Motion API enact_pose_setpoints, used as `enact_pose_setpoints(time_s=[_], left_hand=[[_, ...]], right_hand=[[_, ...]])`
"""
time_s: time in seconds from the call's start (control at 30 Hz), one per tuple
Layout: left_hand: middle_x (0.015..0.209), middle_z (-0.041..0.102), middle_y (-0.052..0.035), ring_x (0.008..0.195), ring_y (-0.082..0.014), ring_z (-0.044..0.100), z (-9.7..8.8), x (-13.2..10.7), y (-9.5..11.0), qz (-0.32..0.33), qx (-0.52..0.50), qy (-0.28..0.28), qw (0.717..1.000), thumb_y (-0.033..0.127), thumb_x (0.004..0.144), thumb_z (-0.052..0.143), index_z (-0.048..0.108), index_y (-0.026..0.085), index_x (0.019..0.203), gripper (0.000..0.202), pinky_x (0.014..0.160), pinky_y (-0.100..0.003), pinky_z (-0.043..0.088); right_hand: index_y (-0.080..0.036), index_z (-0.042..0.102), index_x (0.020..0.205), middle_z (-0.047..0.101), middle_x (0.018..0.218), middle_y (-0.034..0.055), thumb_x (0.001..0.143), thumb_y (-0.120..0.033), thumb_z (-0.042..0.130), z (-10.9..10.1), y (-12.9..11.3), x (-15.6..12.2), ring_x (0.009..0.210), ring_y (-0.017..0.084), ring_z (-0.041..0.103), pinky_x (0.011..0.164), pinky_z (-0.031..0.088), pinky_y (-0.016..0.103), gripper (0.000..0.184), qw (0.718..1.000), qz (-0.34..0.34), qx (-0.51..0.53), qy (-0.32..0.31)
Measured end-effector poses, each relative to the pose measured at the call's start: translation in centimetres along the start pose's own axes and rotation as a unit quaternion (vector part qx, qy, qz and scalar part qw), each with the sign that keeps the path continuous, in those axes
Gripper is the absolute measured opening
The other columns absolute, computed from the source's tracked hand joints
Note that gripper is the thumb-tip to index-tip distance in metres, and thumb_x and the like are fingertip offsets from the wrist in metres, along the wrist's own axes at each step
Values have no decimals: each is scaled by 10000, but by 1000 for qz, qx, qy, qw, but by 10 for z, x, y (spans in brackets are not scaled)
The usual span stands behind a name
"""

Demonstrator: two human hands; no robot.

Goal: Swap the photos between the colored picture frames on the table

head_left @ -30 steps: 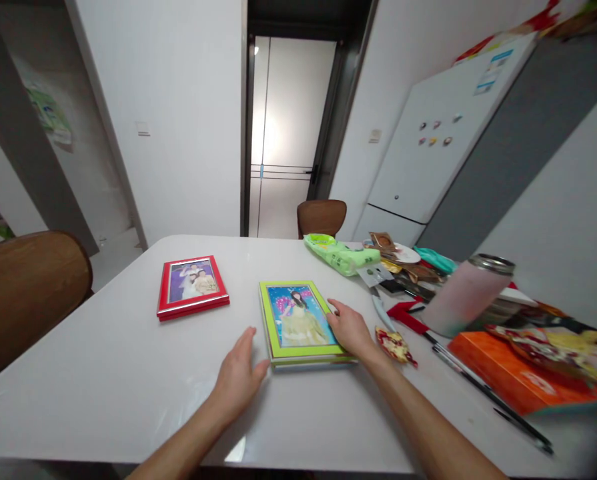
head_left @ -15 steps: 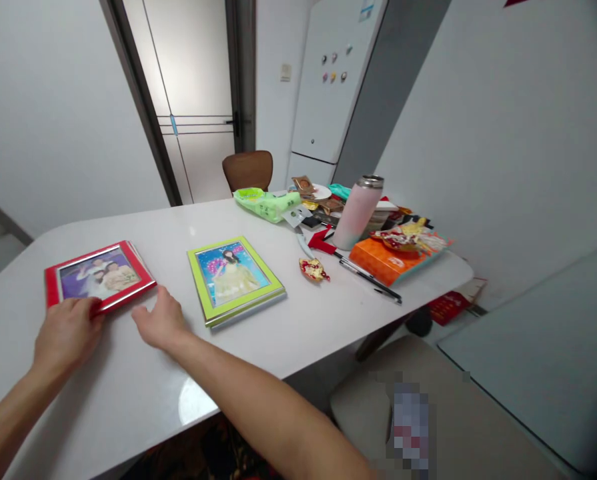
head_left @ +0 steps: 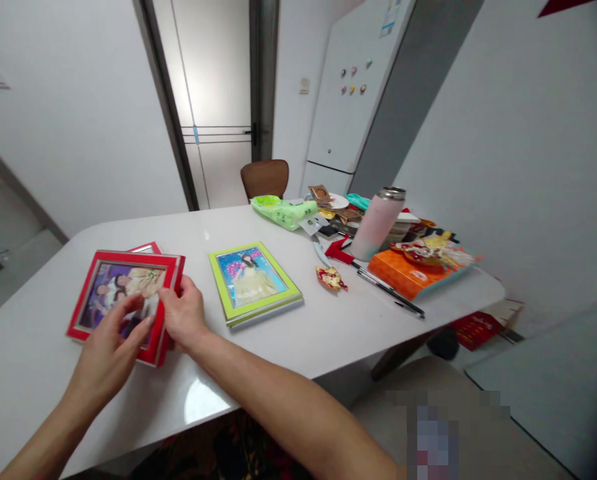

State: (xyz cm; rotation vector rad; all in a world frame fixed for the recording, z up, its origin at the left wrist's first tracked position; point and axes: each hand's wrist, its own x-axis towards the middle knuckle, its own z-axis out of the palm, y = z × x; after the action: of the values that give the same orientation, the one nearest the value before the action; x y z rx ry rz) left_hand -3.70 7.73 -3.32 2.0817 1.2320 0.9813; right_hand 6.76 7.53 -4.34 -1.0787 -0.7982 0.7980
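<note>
A red picture frame (head_left: 103,267) with a photo is tilted up off the white table (head_left: 328,320) at the left. My right hand (head_left: 183,313) grips its right edge. My left hand (head_left: 111,347) rests with fingers spread on the photo's glass near the lower right corner. A green picture frame (head_left: 253,280) lies flat just to the right of my right hand, untouched.
At the table's far right lie a green plastic bag (head_left: 283,210), a pink flask (head_left: 378,223), an orange box (head_left: 408,270), pens (head_left: 388,288) and a red wrapper (head_left: 331,277). A brown chair (head_left: 265,178) stands beyond the table, a fridge (head_left: 353,100) behind it.
Both hands left the green frame and moved left to the red one. The red frame has since been lifted at one side and pulled nearer. The camera swung right.
</note>
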Motion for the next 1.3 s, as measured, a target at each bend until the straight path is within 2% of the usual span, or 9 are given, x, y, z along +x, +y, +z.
enact_pose_setpoints(time_s=[0.13,0.23,0.37,0.53,0.63,0.73,0.9,1.1,1.3], left_hand=[[1212,461,-65,1138,-242,387,-29,-24,19,-44,-244,79,966,412,733,538,385,213,1187,519,962,-390,291],[1194,485,-81,1126,-242,406,-46,-49,26,-86,-378,94,917,429,770,498,331,196,1228,540,959,-386,301],[1231,450,-103,1132,-249,400,-49,-83,12,-151,-434,58,886,408,768,506,262,163,1264,605,935,-359,340],[1295,362,-116,1172,-222,345,-41,-105,-25,-144,-313,49,937,285,693,542,231,97,1275,686,966,-328,297],[1258,420,-92,1166,-215,354,-42,-110,-38,-139,-140,49,979,192,663,517,283,127,1260,645,992,-357,236],[1254,427,-87,1166,-221,354,-45,-111,-45,-137,-10,35,990,157,650,474,321,144,1245,614,1010,-408,149],[1299,353,-123,1211,-221,276,-39,-114,-51,-140,79,18,987,157,651,441,313,93,1251,617,1017,-425,100],[1328,294,-118,1228,-207,238,-31,-115,-57,-141,129,6,982,177,680,402,286,59,1265,607,1021,-415,129],[1328,292,-124,1227,-215,242,-29,-111,-60,-134,124,7,983,178,677,410,281,50,1266,616,1018,-408,156]], right_hand=[[-236,509,1052,596,979,-2,722,-186,448,-20,-49,-41,876,147,540,808,421,316,339,977,-133,-73,-146],[-245,446,1154,547,1114,30,725,-107,403,-37,-62,-66,1021,155,486,886,387,338,453,896,-286,-221,-257],[-257,402,1204,557,1113,71,704,-96,424,-48,-39,-88,1033,185,497,849,432,345,526,779,-404,-352,-325],[-238,512,1105,622,1002,105,696,-165,487,-41,13,-108,909,252,573,706,505,372,417,665,-487,-458,-332],[-229,524,1090,631,988,98,678,-143,501,-35,34,-113,880,256,585,691,511,372,422,634,-501,-485,-335],[-231,526,1086,629,999,84,680,-157,512,-32,45,-109,888,249,583,695,514,351,413,608,-511,-494,-355],[-236,517,1093,625,1016,62,681,-186,526,-36,49,-109,905,230,579,715,507,316,414,600,-518,-486,-367],[-243,547,1037,632,968,48,738,-217,474,-43,6,-110,897,158,576,751,485,252,309,683,-490,-409,-355],[-171,622,904,610,963,106,735,-212,440,-47,-12,-42,891,198,556,790,451,347,251,717,-283,-555,-314]])
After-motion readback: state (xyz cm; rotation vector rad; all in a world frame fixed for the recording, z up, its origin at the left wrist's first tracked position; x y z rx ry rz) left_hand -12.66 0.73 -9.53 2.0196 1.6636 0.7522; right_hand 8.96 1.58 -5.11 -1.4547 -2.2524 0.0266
